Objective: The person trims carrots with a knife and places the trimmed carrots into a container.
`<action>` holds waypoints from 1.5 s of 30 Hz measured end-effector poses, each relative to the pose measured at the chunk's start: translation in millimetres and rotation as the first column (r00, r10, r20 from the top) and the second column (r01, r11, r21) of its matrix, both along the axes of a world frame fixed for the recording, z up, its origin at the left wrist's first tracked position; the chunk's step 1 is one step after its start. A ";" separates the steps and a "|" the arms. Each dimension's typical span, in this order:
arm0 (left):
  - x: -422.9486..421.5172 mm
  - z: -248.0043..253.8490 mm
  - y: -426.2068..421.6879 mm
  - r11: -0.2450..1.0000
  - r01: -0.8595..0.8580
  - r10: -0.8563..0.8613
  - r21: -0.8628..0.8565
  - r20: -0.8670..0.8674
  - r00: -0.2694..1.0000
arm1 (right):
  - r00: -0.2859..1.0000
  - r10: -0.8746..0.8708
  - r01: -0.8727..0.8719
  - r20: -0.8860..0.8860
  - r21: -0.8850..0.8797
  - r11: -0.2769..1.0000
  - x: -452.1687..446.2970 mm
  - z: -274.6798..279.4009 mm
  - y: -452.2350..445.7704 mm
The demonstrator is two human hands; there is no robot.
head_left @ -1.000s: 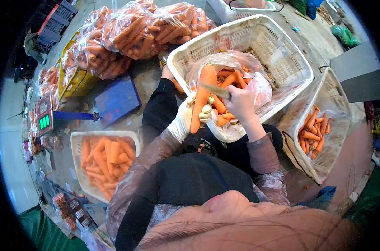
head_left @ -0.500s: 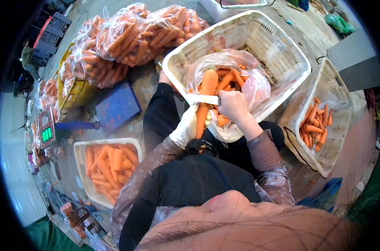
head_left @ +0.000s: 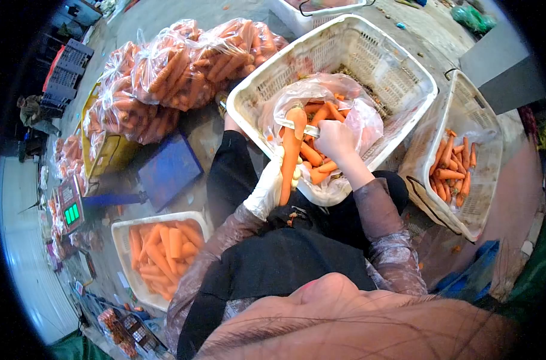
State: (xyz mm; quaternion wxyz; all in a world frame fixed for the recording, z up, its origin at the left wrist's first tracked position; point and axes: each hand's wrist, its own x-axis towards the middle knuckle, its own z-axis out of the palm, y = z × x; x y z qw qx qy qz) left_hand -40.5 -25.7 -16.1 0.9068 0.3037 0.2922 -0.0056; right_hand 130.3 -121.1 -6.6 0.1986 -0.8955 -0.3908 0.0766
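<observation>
My left hand [head_left: 271, 185], in a pale glove, is closed around the lower part of a large carrot [head_left: 292, 153], which stands nearly upright in view. In my bare right hand [head_left: 334, 141] is a knife [head_left: 310, 130], its blade crossing the carrot near the top. Behind both hands, an open plastic bag [head_left: 363, 120] with several carrots [head_left: 312, 157] and orange scraps lies inside a large white crate [head_left: 237, 96]. The handle of the knife is mostly hidden in my fist.
Bags of carrots [head_left: 165, 72] are piled at upper left by a yellow crate [head_left: 108, 153]. A blue-platform scale [head_left: 171, 165] stands below them. A white basket [head_left: 120, 252] of carrots is at lower left; another crate [head_left: 486, 180] with smaller carrots is at right.
The knife has shifted up the carrot and its blade is turned, showing narrower. The carrot tilts slightly differently in my left hand. The whole view has moved a little.
</observation>
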 end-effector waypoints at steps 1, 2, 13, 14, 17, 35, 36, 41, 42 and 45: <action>-0.1 2.1 0.4 0.999 -0.010 0.012 0.040 -0.039 0.999 | 1.000 -0.003 0.003 0.001 0.000 1.000 3.1 -2.4 1.3; 0.4 3.7 1.0 0.997 -0.019 0.025 0.081 -0.076 0.997 | 0.993 0.034 -0.044 -0.111 -0.090 0.995 7.6 -4.7 3.0; 8.0 -3.8 40.1 0.798 0.214 -0.197 0.564 -0.091 0.976 | 0.853 0.181 -0.205 -0.490 0.006 0.979 24.9 -15.9 -4.7; 12.9 -17.1 48.5 0.789 0.225 -0.206 0.572 -0.099 0.973 | 0.802 0.146 -0.188 -0.580 -0.013 0.982 29.7 -20.8 -3.6; 33.1 -7.9 31.0 0.976 0.067 -0.025 0.209 -0.199 0.980 | 0.782 0.058 -0.127 -0.621 -0.067 0.990 34.1 -10.5 -2.9; 39.0 1.4 5.3 0.913 0.132 -0.032 -0.387 0.253 0.967 | 0.967 0.036 0.059 -0.251 0.360 0.931 36.0 -5.0 -14.1; 39.9 -14.4 12.7 0.889 0.234 -0.055 -0.394 0.417 0.907 | 0.993 0.067 -0.028 -0.102 0.338 0.941 29.1 1.4 -17.4; 42.0 -15.1 7.5 0.843 0.110 0.039 -0.526 0.265 0.964 | 0.978 0.147 -0.158 0.150 0.059 0.986 8.4 11.4 -20.2; 43.2 -17.3 6.4 0.852 0.142 0.011 -0.504 0.289 0.957 | 0.975 0.152 -0.160 0.164 0.032 0.987 8.7 10.8 -18.9; 44.0 -26.3 5.4 0.874 0.229 -0.075 -0.427 0.348 0.934 | 0.972 0.150 -0.152 0.179 -0.001 0.988 8.7 6.4 -16.0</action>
